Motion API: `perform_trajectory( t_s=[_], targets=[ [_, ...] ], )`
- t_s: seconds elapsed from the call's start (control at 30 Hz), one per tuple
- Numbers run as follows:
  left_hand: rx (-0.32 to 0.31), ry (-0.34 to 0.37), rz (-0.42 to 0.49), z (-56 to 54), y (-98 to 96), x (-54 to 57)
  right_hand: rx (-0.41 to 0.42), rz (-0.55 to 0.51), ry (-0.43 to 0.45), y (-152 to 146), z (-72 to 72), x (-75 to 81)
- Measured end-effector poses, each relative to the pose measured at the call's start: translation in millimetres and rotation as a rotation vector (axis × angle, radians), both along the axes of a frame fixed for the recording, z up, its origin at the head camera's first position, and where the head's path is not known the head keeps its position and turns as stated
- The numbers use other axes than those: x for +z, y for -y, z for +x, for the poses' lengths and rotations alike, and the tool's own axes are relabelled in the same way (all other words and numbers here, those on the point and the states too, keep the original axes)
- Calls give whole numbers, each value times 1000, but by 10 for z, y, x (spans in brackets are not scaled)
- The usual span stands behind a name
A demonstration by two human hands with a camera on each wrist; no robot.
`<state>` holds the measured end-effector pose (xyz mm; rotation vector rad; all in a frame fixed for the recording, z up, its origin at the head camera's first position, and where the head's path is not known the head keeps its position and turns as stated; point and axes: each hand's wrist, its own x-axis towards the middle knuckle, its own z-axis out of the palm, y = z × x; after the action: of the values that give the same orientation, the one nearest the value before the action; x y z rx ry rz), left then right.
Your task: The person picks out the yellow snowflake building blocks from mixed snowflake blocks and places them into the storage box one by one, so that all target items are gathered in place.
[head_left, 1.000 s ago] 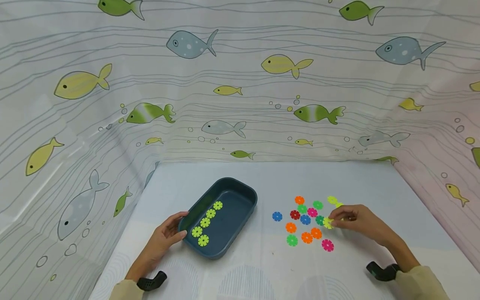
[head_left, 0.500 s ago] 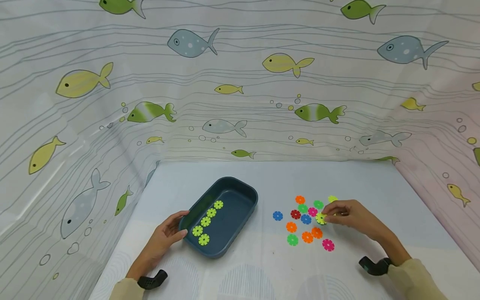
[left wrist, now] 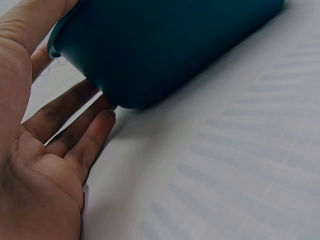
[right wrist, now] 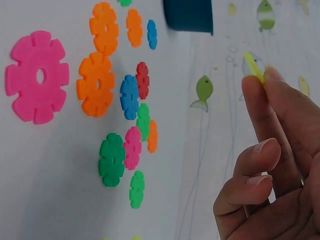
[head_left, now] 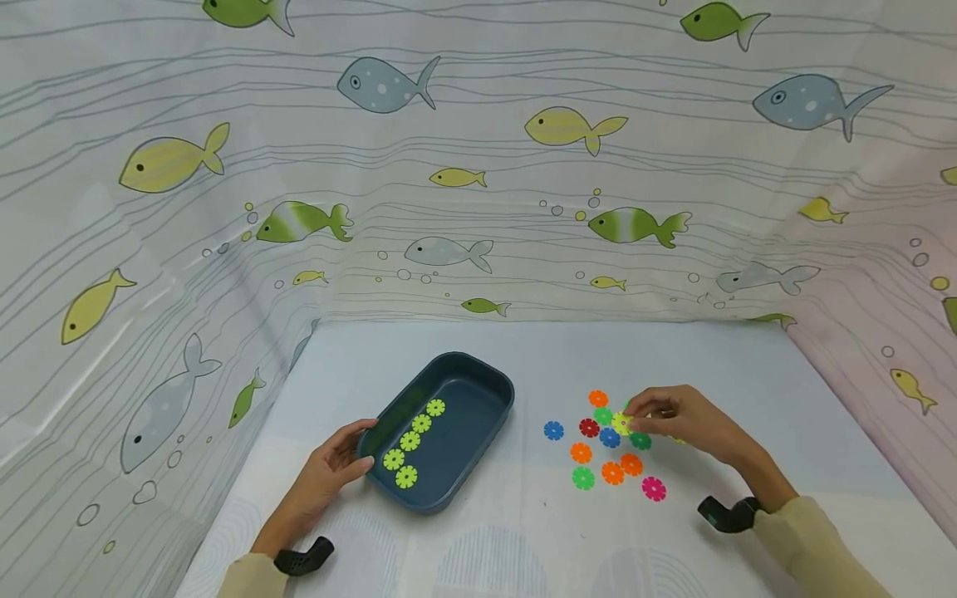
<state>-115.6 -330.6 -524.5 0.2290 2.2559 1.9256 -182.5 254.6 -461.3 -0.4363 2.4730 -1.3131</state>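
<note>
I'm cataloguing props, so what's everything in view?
Table: 1, whitish, foreground
Fish-print backdrop: 1, mostly white, around table
Tray: 1, dark blue, on table
Notched discs: 5, yellow, inside tray
Loose notched discs: 4 orange, 3 light green, 2 blue, 2 pink, 1 dark green, 1 red, on table
Partly visible discs: 2, yellow, on table
Pinched disc: 1, yellow, above loose discs
Wrist devices: 2, black, worn
Sleeves: 2, beige, foreground
Left hand: 1, holding tray end
Right hand: 1, pinching yellow disc

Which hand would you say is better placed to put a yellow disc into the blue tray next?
Probably the right hand: it pinches a yellow disc above the table, while the left hand grips the blue tray at its near-left end.
</note>
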Motion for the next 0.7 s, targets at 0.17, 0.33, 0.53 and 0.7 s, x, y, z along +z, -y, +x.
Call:
perform_trajectory(
  t_s=[0.17,0.33,0.53,0.7],
  targets=[
    [7,3,-2,-3,11,-11,29,-26,-8,92,-57,37],
    [8,11,0,-11,12,-16,58,-61,18,205,-100,101],
    [2,-8,0,-3,16,-18,107,-64,12,368,-181,154],
    [3,-5,-8,-2,9,-14,143,-83,19,478,-235,167]
  ],
)
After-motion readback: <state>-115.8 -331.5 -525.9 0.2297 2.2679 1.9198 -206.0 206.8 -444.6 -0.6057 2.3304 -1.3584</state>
